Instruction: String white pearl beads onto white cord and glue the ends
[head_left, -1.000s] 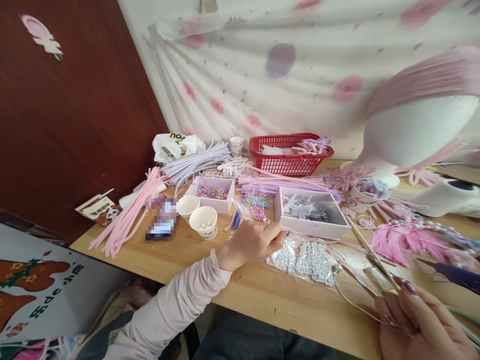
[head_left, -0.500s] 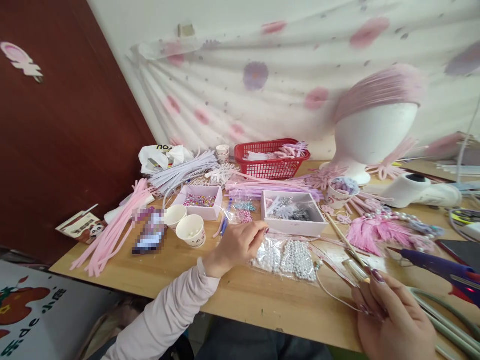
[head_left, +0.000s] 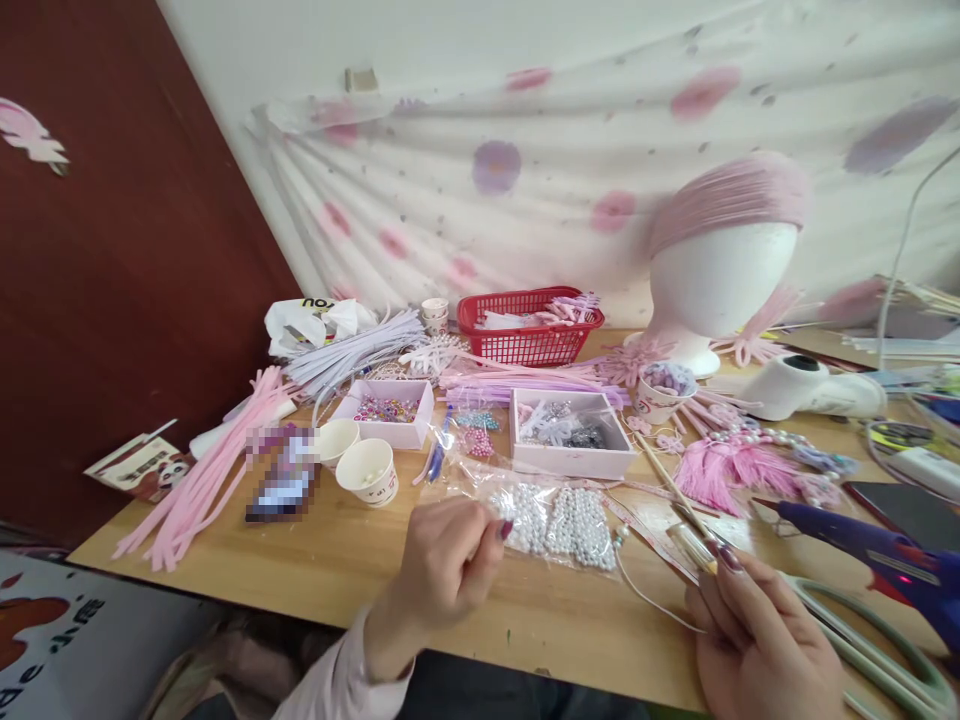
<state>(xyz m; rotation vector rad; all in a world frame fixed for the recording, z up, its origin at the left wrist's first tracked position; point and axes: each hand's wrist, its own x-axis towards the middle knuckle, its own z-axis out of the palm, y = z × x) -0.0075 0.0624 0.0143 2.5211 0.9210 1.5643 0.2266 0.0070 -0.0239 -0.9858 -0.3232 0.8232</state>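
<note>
**White cord (head_left: 646,604) pinched in the right hand (head_left: 765,635), left hand (head_left: 442,565) curled nearby**

The white cord lies in a loose curve over the front of the table (head_left: 540,625), with a few small beads (head_left: 620,538) at its far end. Take those beads as the centre of a dial, twelve at the top of the view. The right hand is at four o'clock, thumb pressed against curled fingers, the near end of the cord between them. A long thin stick (head_left: 667,485) slants down to the same fingers; whether they grip it too, I cannot tell.

Touching or just beside the beads at nine is a clear bag of white pearls (head_left: 581,530). Beyond it, also at nine, is the left hand, fingers folded inward and thumb drawn against them; whether it pinches anything thin cannot be told.

Farther out, a white box of mixed trims (head_left: 574,460) sits at eleven, with a red basket (head_left: 525,345) behind it. A box of coloured beads (head_left: 390,412) is at ten, a paper cup (head_left: 367,478) between nine and ten. A white mannequin head (head_left: 724,275) stands at one, a pink tassel (head_left: 739,472) lies at two, and a blue glue gun (head_left: 862,550) is at three.
</note>
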